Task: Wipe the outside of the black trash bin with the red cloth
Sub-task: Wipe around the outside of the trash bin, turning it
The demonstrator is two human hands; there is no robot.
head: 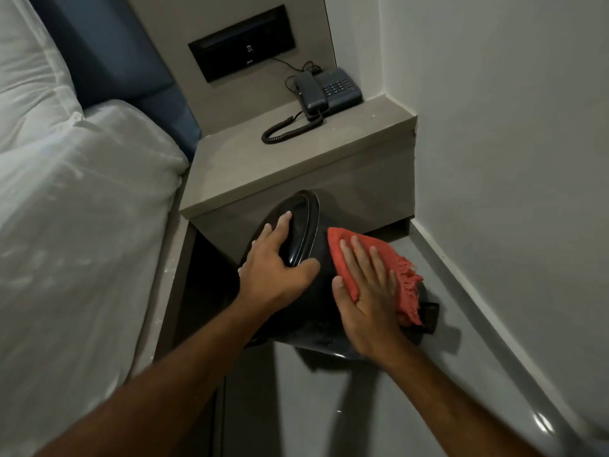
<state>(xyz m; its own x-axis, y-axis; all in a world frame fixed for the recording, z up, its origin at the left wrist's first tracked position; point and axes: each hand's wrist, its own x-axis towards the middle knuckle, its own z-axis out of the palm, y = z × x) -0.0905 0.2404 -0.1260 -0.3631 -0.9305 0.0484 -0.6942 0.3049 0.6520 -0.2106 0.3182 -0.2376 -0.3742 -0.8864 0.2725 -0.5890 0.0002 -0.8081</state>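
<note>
The black trash bin is tilted away from me on the grey floor, its lid end up against the bedside unit. My left hand grips the bin's lid rim, fingers over the lid and thumb on the side wall. My right hand lies flat on the red cloth, pressing it against the bin's upper side. The cloth's fringed edge hangs down the bin's right flank. The bin's far side and base are hidden.
A beige bedside unit with a dark corded phone stands just behind the bin. A bed with white linen fills the left. A grey wall with a skirting ledge closes in on the right. A small dark object lies by the bin.
</note>
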